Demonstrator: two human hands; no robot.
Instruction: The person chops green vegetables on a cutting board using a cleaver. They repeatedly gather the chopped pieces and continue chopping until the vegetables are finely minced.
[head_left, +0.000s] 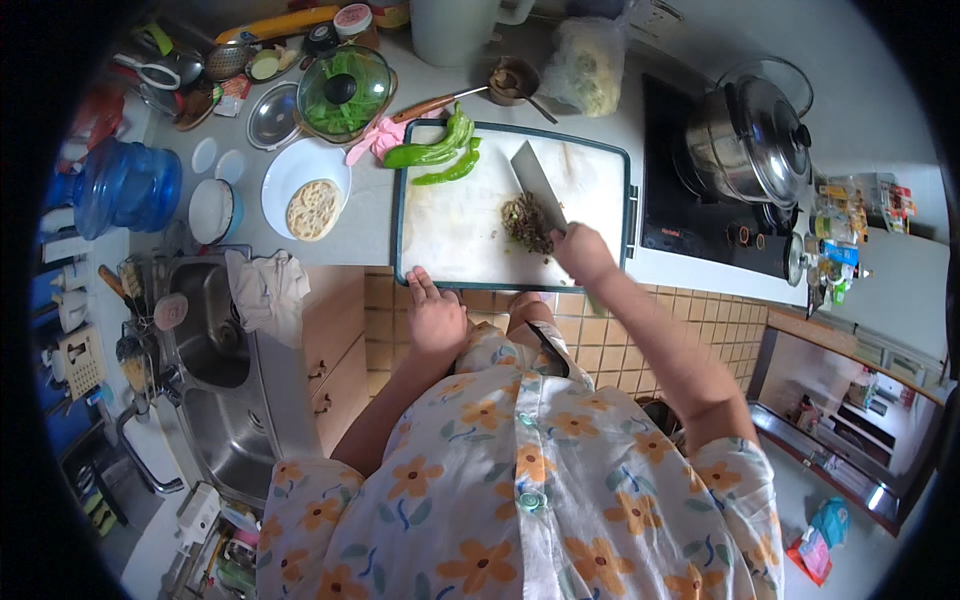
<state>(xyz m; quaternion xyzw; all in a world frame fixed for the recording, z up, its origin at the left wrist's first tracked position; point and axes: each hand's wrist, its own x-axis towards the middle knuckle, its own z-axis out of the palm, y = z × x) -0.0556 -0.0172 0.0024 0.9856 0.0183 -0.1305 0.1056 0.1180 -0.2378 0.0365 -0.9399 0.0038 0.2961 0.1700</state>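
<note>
My right hand (587, 255) grips a cleaver (537, 174) by its handle. The broad metal blade lies slantwise over the white cutting board (457, 232), beside a small heap of dark chopped food (527, 222). My left hand (435, 315) is at the board's near left edge, with fingertips on its dark green rim; whether it grips the rim cannot be told. Whole green peppers (439, 144) and a smaller pepper piece (452, 165) lie at the board's far left corner.
Left of the board are a white bowl (279, 169) with pale lotus root slices (313, 210) and a glass-lidded pot (343, 90) of greens. A small brown bowl (513, 79) stands behind. At right, a steel pot (750, 142) sits on a black cooktop (705, 232). A double sink (217, 352) is left.
</note>
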